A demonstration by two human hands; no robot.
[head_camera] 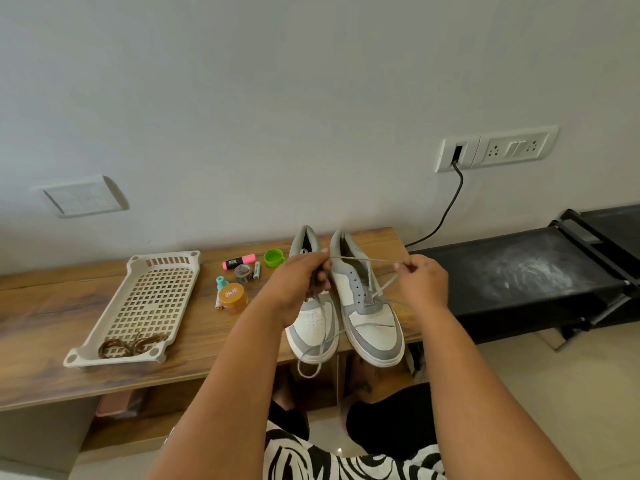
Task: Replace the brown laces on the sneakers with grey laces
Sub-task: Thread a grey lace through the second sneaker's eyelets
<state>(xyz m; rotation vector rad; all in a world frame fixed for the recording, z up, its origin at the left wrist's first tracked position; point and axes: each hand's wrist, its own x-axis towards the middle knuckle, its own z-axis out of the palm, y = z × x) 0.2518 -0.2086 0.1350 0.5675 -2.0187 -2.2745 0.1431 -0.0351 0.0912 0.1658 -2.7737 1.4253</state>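
Both hands pinch a grey lace (367,260) stretched taut between them over the right sneaker (369,306): left hand (298,282) at one end, right hand (420,280) at the other. The left sneaker (313,327) stands just beside it on the counter (52,306). Brown laces (130,344) lie in the tray (145,299), well to the left.

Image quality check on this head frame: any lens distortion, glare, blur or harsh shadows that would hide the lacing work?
Head view: wide-angle bending is plain, the wooden bench edge and the switch plate tilt and curve. Light is soft and even, shadows faint. Pale sheen on the black surface, clear of the work. Slight softness on the left hand and right hand; the grey lace between them reads clearly.
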